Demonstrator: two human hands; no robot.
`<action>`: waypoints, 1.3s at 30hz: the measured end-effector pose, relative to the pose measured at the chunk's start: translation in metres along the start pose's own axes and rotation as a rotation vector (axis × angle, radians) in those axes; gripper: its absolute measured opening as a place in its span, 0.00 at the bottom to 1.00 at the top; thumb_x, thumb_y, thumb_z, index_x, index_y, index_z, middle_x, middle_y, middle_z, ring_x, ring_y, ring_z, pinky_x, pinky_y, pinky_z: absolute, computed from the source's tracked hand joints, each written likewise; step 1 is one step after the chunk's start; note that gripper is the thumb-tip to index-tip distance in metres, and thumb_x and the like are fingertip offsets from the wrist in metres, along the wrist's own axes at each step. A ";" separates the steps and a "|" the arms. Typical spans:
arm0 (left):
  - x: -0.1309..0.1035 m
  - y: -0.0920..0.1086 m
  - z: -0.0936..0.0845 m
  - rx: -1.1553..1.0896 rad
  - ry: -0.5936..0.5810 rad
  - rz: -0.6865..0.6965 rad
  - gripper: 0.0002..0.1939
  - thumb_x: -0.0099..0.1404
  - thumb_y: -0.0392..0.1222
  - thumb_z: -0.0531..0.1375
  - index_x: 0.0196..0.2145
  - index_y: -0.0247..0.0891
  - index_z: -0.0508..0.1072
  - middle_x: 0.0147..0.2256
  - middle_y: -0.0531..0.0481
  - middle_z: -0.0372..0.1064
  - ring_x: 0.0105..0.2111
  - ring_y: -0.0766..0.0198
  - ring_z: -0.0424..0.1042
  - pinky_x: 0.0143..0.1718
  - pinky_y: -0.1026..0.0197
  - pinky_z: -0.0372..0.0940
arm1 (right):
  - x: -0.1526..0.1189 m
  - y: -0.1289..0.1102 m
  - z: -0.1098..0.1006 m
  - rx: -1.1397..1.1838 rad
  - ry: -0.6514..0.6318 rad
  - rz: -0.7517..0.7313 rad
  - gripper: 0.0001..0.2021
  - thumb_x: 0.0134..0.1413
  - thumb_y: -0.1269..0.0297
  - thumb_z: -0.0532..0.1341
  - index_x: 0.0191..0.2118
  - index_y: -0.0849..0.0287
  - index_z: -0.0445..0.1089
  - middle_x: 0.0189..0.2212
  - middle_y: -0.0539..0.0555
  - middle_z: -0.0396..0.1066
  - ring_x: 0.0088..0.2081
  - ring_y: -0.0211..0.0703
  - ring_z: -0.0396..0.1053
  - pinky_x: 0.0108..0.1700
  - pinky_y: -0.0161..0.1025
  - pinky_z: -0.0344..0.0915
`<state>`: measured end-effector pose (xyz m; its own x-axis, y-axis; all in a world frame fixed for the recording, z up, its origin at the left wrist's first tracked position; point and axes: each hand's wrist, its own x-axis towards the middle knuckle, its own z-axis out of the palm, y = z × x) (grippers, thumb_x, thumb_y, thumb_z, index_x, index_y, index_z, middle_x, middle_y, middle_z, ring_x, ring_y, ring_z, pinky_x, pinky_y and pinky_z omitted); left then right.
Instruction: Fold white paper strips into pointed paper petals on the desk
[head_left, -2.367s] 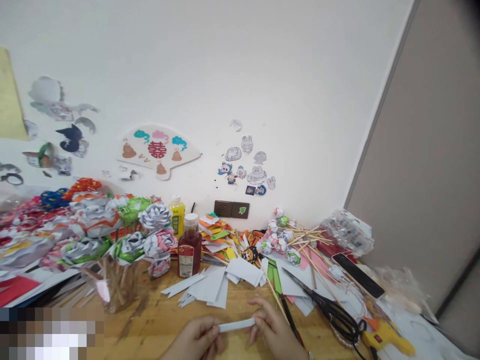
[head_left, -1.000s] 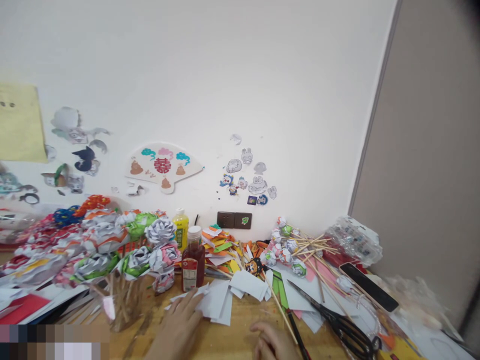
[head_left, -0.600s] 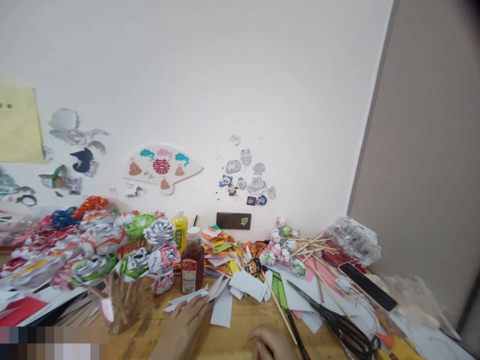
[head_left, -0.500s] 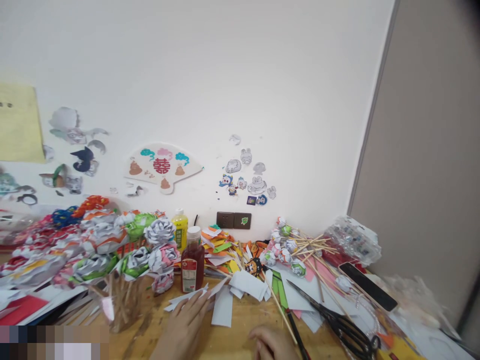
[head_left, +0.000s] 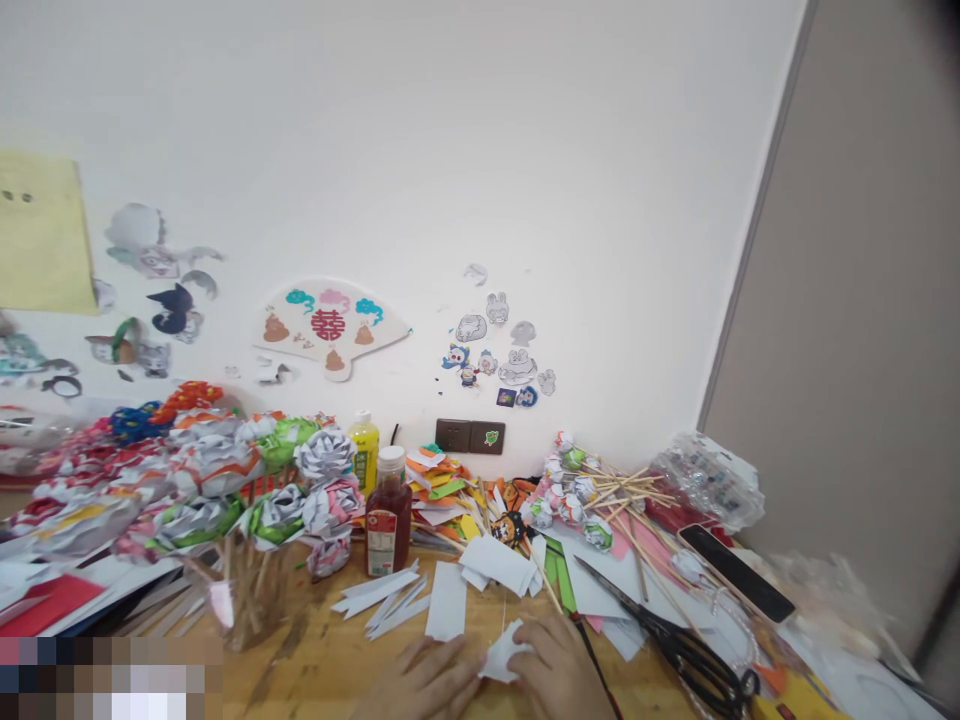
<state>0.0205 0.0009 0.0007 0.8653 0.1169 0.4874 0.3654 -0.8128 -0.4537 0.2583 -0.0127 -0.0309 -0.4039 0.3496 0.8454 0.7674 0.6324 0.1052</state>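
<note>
A small piece of white paper [head_left: 501,655] is between my two hands at the bottom centre. My right hand [head_left: 559,668] pinches its right side with bent fingers. My left hand [head_left: 429,680] lies low over the wood with its fingers spread, fingertips near the paper's left edge. Just above my left hand is a white paper rectangle [head_left: 448,600]. Several folded white strips [head_left: 394,598] lie up and to the left, in front of a dark red bottle [head_left: 388,525]. More white sheets [head_left: 499,563] are stacked beyond my right hand.
Black scissors [head_left: 679,645] and a black phone [head_left: 736,573] lie right. Paper flowers on sticks [head_left: 259,515] stand in a clear cup at left, near a yellow bottle [head_left: 365,452]. Smaller paper flowers [head_left: 570,490] lie at the back. The wooden table [head_left: 315,660] shows in front.
My left hand has moved off the folded strips, down and right. My right hand has risen slightly, and a small white paper now shows in its fingers. The view has shifted slightly.
</note>
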 end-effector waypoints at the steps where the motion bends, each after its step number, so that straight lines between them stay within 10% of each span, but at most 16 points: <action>1: -0.001 -0.001 0.000 0.008 -0.007 0.007 0.17 0.70 0.36 0.48 0.55 0.40 0.61 0.49 0.52 0.69 0.49 0.64 0.66 0.49 0.64 0.62 | -0.002 0.001 0.003 -0.006 -0.017 -0.019 0.13 0.57 0.75 0.52 0.24 0.58 0.65 0.23 0.50 0.67 0.28 0.42 0.63 0.31 0.38 0.57; 15: -0.009 0.009 0.013 -0.263 -0.097 -0.101 0.24 0.65 0.36 0.52 0.58 0.45 0.56 0.53 0.52 0.66 0.50 0.67 0.67 0.52 0.67 0.59 | -0.003 -0.008 -0.009 0.163 -0.383 0.456 0.13 0.36 0.80 0.68 0.24 0.58 0.65 0.28 0.48 0.69 0.32 0.40 0.66 0.34 0.32 0.60; 25: -0.016 0.005 0.021 -0.114 -0.092 -0.186 0.25 0.60 0.30 0.53 0.54 0.42 0.62 0.52 0.51 0.67 0.53 0.60 0.63 0.53 0.62 0.59 | 0.002 -0.010 -0.016 0.117 -0.151 0.102 0.11 0.60 0.73 0.49 0.29 0.58 0.65 0.25 0.51 0.66 0.29 0.41 0.64 0.31 0.36 0.60; 33: -0.004 0.003 -0.004 -0.131 -0.120 -0.068 0.18 0.65 0.34 0.53 0.52 0.42 0.64 0.52 0.53 0.66 0.55 0.61 0.60 0.54 0.61 0.57 | 0.008 -0.017 -0.022 0.075 -0.135 0.019 0.14 0.62 0.71 0.46 0.30 0.59 0.65 0.24 0.53 0.66 0.28 0.42 0.63 0.30 0.37 0.60; 39: -0.011 0.000 0.009 -0.031 -0.052 -0.184 0.24 0.63 0.29 0.50 0.56 0.40 0.60 0.55 0.51 0.62 0.57 0.61 0.57 0.54 0.60 0.57 | 0.013 -0.016 -0.033 0.045 0.056 0.047 0.08 0.59 0.73 0.50 0.35 0.60 0.66 0.25 0.54 0.67 0.27 0.42 0.65 0.29 0.37 0.61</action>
<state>0.0140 0.0045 -0.0116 0.8017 0.2941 0.5204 0.5091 -0.7921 -0.3367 0.2570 -0.0408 -0.0046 -0.3382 0.3411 0.8771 0.7613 0.6470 0.0419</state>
